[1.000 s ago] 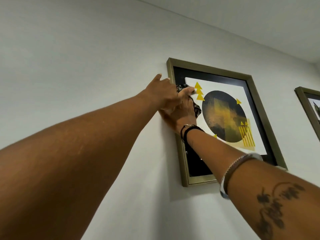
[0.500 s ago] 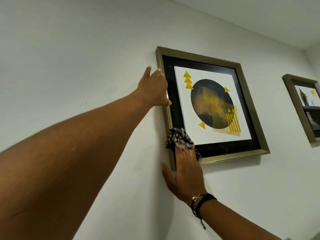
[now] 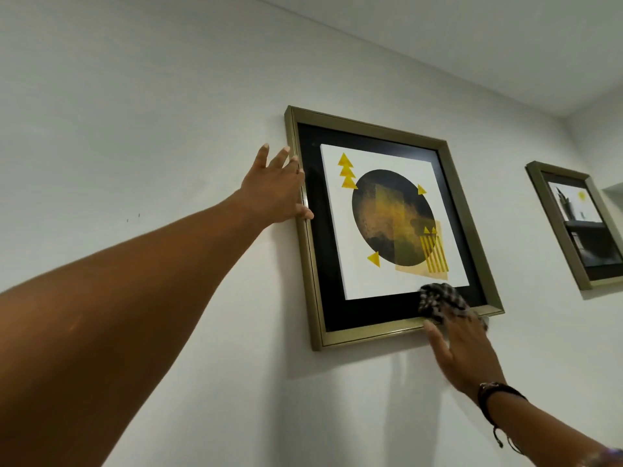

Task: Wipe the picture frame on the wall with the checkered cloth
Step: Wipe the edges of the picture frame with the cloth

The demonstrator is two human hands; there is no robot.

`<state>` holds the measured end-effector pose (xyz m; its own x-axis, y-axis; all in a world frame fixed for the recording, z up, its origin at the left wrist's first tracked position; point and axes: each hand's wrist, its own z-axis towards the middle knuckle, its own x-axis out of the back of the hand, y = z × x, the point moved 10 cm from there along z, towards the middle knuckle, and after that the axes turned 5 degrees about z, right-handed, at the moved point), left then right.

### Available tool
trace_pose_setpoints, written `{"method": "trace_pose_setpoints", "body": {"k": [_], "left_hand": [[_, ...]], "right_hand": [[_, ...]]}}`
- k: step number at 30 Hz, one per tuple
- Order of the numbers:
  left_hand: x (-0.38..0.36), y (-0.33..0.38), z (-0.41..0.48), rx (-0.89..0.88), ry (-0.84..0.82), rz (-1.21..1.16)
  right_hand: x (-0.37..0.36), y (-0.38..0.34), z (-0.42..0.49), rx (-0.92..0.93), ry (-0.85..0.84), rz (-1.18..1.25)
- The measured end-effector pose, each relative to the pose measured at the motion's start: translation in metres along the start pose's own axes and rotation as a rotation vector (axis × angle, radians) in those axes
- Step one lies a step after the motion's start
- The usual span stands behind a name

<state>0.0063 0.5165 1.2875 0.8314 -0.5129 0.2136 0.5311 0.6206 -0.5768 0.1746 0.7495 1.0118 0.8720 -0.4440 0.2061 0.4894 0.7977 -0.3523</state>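
Observation:
A brass-coloured picture frame (image 3: pixel 310 264) hangs on the white wall, holding a print of a dark circle with yellow triangles on a black mat. My left hand (image 3: pixel 274 190) rests flat against the frame's left edge, thumb over the rim, fingers spread on the wall. My right hand (image 3: pixel 462 348) presses the bunched black-and-white checkered cloth (image 3: pixel 440 299) against the frame's bottom right corner. The cloth covers part of the bottom rail and the mat there. The right fingers blur with motion.
A second, similar framed picture (image 3: pixel 553 224) hangs further right on the same wall. A recess (image 3: pixel 612 193) shows at the far right edge. The ceiling meets the wall above the frames.
My right hand has carried the cloth from the frame's upper left, down its left side, then along the bottom rail to the right corner. My left hand stayed on the left edge.

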Motion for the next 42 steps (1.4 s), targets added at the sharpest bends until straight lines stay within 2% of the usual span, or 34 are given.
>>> {"method": "trace_pose_setpoints", "body": {"k": [5,8,11,17,19,22,25,28,33,39,42], "left_hand": [[-0.001,0.000,0.001,-0.026,0.028,0.024],[0.000,0.000,0.001,-0.036,0.035,0.032],[0.000,0.000,0.001,-0.040,0.031,0.049],[0.001,0.001,0.000,-0.048,0.020,0.043],[0.001,0.002,0.000,-0.051,0.018,0.054],[0.002,0.004,0.000,-0.064,0.015,0.070],[0.003,0.009,0.001,-0.096,-0.014,0.102],[0.009,0.003,0.006,-0.050,-0.014,-0.011],[0.014,-0.004,0.012,0.007,-0.041,-0.104],[0.008,-0.013,0.012,0.060,-0.035,-0.131],[0.004,-0.010,0.008,0.047,-0.028,-0.131]], "right_hand": [[0.000,0.024,0.026,-0.344,0.083,0.092],[-0.003,-0.003,0.020,-0.414,0.134,0.067],[-0.003,-0.058,-0.004,-0.337,0.166,0.057],[-0.025,-0.208,-0.066,0.038,0.087,0.149],[-0.029,-0.231,-0.070,0.022,0.064,0.236],[-0.027,-0.252,-0.054,0.022,0.051,0.298],[-0.016,-0.268,-0.017,0.069,0.106,0.348],[-0.001,-0.281,0.045,0.133,0.172,0.424],[0.001,-0.298,0.136,0.219,0.044,0.315],[0.005,-0.295,0.130,0.267,0.096,0.318],[0.005,-0.287,0.112,0.234,0.084,0.351]]}}
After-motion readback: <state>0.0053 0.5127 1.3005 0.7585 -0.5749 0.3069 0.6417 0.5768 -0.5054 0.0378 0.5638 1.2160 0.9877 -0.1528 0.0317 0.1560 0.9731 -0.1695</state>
